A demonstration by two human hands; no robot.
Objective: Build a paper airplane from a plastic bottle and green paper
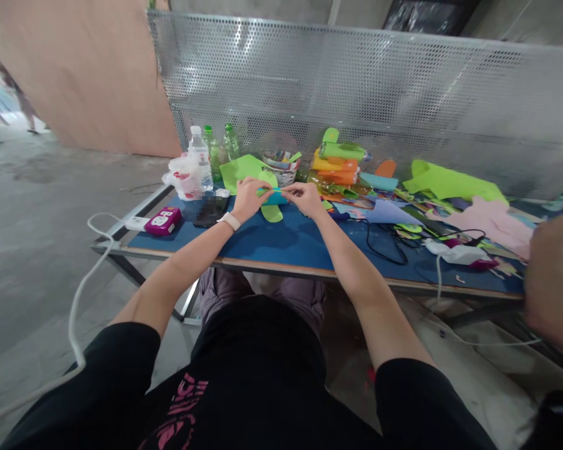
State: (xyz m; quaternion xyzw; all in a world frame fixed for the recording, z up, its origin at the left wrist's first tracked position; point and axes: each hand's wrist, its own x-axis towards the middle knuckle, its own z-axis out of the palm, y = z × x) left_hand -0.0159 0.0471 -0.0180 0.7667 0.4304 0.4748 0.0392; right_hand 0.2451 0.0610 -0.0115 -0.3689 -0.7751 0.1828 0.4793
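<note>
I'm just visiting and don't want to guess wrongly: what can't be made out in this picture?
All in the head view:
Blue piece: partly covered by the left hand and right hand.
Dark flat item: partly masked by pixelation.
Another person's arm: blurred, cut off by the right edge.
Clear bottle: label too small to read.

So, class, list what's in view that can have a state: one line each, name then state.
Blue piece: held
Left hand: closed on it
Right hand: closed on it
Clear bottle: upright, capped
Green bottles: upright, capped
Pink sheet: lying spread out
White tool: lying down, power unclear
</note>
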